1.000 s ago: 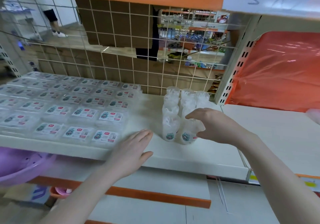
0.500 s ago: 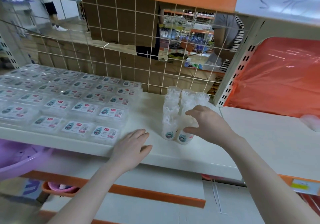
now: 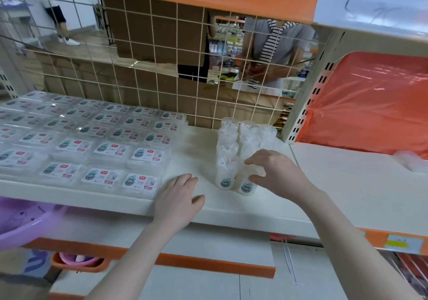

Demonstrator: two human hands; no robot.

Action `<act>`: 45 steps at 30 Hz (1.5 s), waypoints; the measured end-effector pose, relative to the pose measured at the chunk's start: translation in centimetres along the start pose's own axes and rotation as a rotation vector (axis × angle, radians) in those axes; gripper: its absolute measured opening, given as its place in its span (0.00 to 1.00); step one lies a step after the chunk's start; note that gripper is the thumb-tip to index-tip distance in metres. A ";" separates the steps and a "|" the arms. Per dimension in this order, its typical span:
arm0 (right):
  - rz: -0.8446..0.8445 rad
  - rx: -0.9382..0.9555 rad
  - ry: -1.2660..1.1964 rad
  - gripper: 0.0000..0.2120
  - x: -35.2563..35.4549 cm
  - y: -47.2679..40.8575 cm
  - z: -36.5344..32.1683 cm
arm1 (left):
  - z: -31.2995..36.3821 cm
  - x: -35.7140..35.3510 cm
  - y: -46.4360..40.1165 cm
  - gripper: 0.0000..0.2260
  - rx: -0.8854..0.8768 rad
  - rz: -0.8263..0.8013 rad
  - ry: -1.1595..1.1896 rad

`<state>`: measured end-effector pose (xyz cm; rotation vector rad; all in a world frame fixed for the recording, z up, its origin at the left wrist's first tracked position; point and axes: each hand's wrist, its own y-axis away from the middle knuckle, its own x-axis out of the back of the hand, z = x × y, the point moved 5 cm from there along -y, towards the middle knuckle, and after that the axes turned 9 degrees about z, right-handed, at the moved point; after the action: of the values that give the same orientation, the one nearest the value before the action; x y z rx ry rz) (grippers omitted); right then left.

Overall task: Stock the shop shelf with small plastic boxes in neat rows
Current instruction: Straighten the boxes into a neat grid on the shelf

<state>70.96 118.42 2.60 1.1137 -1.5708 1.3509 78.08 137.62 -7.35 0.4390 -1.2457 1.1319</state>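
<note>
Small plastic boxes (image 3: 81, 135), flat and clear with printed labels, lie in neat rows over the left half of the shelf (image 3: 231, 209), running from its front edge back to the wire grid (image 3: 162, 68) at the rear; the row nearest the front edge ends just left of the left hand (image 3: 178, 197). The left hand rests palm down on the shelf at the front edge, fingers straight and together, grasping nothing; its fingertips lie just beside the nearest labelled box. To the right stands a cluster of clear round tubs (image 3: 234, 151), stacked in upright columns near the shelf's right end, reaching back toward the rear edge; two bear a small blue-green label low on the front. The right hand (image 3: 275, 174) is on the front right column, fingers curled round a tub with the thumb low on its side, grasping it. A white perforated upright (image 3: 308, 105) closes the shelf at the right rear corner; beyond it an orange plastic sheet (image 3: 370, 105) hangs over the neighbouring shelf. A purple basin (image 3: 20, 223) shows below the front left edge; behind the grid stands a person in a grey top (image 3: 271, 45).
</note>
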 end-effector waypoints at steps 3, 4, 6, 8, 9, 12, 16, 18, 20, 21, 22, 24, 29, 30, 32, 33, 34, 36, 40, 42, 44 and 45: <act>0.044 0.018 0.001 0.18 0.0 0.6 0.0 | 0.1 0.1 0.1 0.23 0.003 0.008 0.008; 0.063 0.024 0.006 0.17 0.0 0.7 -0.1 | 0.2 0.2 0.1 0.23 0.005 0.008 0.012; 0.104 0.026 0.021 0.17 -0.1 1.1 -0.2 | 0.2 0.2 0.2 0.22 0.005 0.008 0.015; 0.140 0.016 0.036 0.17 -0.3 1.6 -0.5 | 0.3 0.3 0.2 0.22 -0.002 0.005 0.016; 0.152 0.006 0.045 0.17 -0.4 1.8 -0.7 | 0.3 0.4 0.2 0.21 -0.003 0.003 0.021; 0.209 -0.017 0.058 0.19 -0.5 3.0 -1.4 | 0.3 0.6 0.4 0.21 -0.012 0.012 0.029; 0.372 -0.108 0.059 0.18 -0.3 5.6 -1.4 | 0.3 1.4 1.6 0.23 -0.066 0.068 0.040; 0.431 -0.197 0.054 0.18 -0.4 7.5 -1.0 | 0.6 1.8 2.2 0.22 -0.067 0.079 0.073; 0.456 -0.298 0.048 0.18 -0.7 9.7 -0.3 | 1.2 2.3 3.0 0.22 -0.062 0.095 0.104; 0.464 -0.346 0.047 0.19 -0.8 10.8 0.0 | 1.6 2.6 3.4 0.21 -0.064 0.104 0.113; 0.470 -0.389 0.047 0.19 -0.9 11.9 0.4 | 2.1 2.9 3.7 0.21 -0.070 0.110 0.115; 0.476 -0.451 0.052 0.20 -0.9 13.7 1.2 | 3.2 3.3 4.5 0.21 -0.081 0.108 0.096; 0.482 -0.563 0.049 0.18 0.2 17.3 4.3 | 7.4 3.6 5.9 0.22 -0.111 0.142 0.104; 0.483 -0.570 0.058 0.18 0.6 18.2 4.9 | 8.5 3.6 6.2 0.22 -0.115 0.147 0.118; 0.486 -0.594 0.072 0.18 1.6 20.4 6.3 | 11.2 3.0 6.8 0.22 -0.133 0.152 0.148; 0.488 -0.611 0.075 0.18 2.1 21.7 7.1 | 12.6 2.5 7.2 0.22 -0.138 0.143 0.161; 0.490 -0.630 0.076 0.19 2.7 23.1 8.2 | 14.3 1.9 7.7 0.22 -0.142 0.131 0.175; 0.491 -0.668 0.082 0.19 4.1 26.3 10.5 | 17.9 0.8 8.7 0.23 -0.146 0.106 0.212; 0.498 -0.741 0.080 0.18 7.4 33.1 15.5 | 25.9 -1.6 10.9 0.23 -0.167 0.059 0.263; 0.484 -0.756 0.106 0.18 9.0 36.0 17.9 | 30.0 -2.6 11.9 0.23 -0.177 0.049 0.287; 0.472 -0.771 0.135 0.18 10.5 38.6 20.3 | 34.1 -3.6 12.8 0.23 -0.191 0.033 0.307; 0.479 -0.776 0.143 0.19 11.2 39.7 21.4 | 36.0 -4.0 13.1 0.23 -0.196 0.025 0.318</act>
<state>29.54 97.99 -2.57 0.1713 -2.0603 0.9066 48.79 113.01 -3.10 0.0910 -1.0703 1.0424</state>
